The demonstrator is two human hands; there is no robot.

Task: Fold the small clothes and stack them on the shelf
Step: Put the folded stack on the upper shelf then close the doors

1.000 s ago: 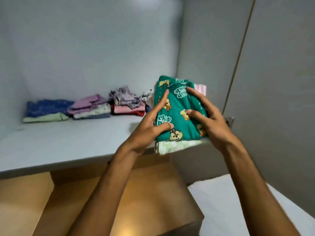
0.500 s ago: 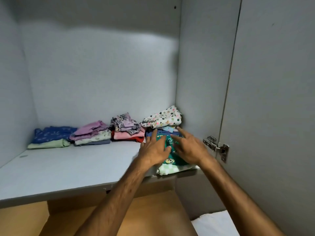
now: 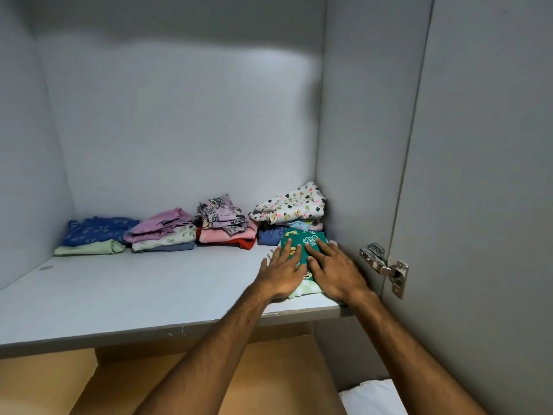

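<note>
Both hands have slid further in since half a second ago: left hand (image 3: 282, 272) and right hand (image 3: 335, 269) lie flat, fingers spread, gripping nothing, on the folded green cartoon-print garment (image 3: 303, 242) atop a pale checked piece near the grey shelf (image 3: 134, 298) front-right edge; left half bare; folded stacks behind along the back wall

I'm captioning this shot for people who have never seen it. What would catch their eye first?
First, the two hands, left hand and right hand, pressed flat on a folded green cartoon-print garment at the shelf's right front. Then the row of colourful folded piles along the back wall, from the blue pile leftmost to the clover-print pile in the right corner.
</note>
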